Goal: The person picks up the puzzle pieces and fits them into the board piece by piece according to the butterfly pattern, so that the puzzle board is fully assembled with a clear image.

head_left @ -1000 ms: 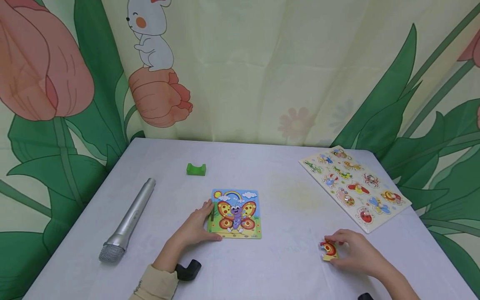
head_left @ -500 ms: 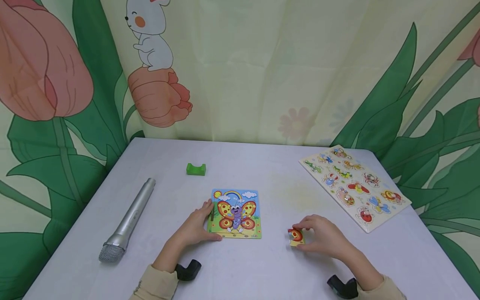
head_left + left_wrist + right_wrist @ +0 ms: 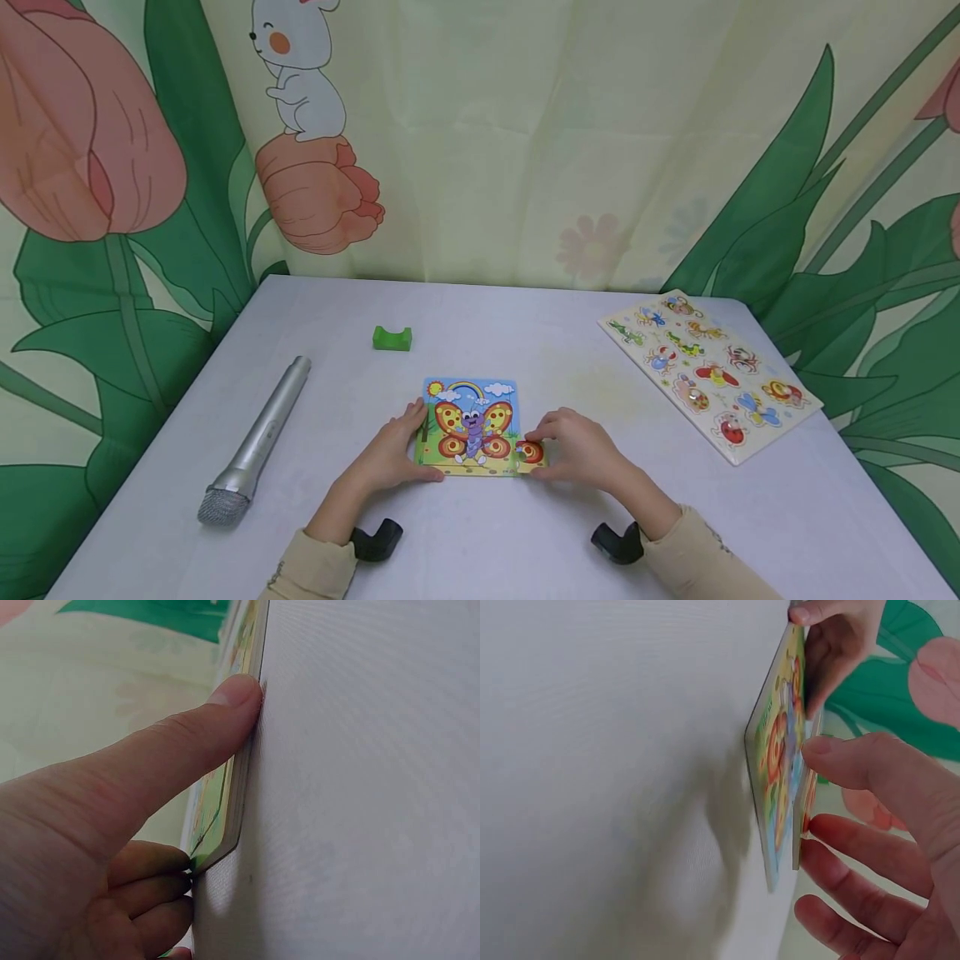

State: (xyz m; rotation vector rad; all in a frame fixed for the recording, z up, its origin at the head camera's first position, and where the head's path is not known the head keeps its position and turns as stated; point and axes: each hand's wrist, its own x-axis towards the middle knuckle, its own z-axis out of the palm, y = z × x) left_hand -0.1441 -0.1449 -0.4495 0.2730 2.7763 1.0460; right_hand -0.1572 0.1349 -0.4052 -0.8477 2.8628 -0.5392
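A square butterfly jigsaw board (image 3: 468, 468) lies flat on the white-covered table. My left hand (image 3: 388, 447) holds its near left corner, with the thumb (image 3: 187, 739) at the near edge and the fingers along the left side. Between thumb and fingertips, my right hand (image 3: 583, 450) pinches a small jigsaw piece (image 3: 532, 452) printed with a red and orange wing swirl. In the head view the piece overlaps the board's lower right corner. From the right wrist view, the piece (image 3: 801, 825) stands raised above the board's surface, its picture mostly turned away.
To the left lies a silver microphone (image 3: 258, 442). A small green notched block (image 3: 392, 338) stands behind the board. At the far right is a larger board of insect pictures (image 3: 712, 375). A printed curtain (image 3: 480, 142) hangs behind the table.
My right hand has carried the jigsaw piece leftward across the table, from the right side to the board's right edge. The left hand and the board have stayed in place.
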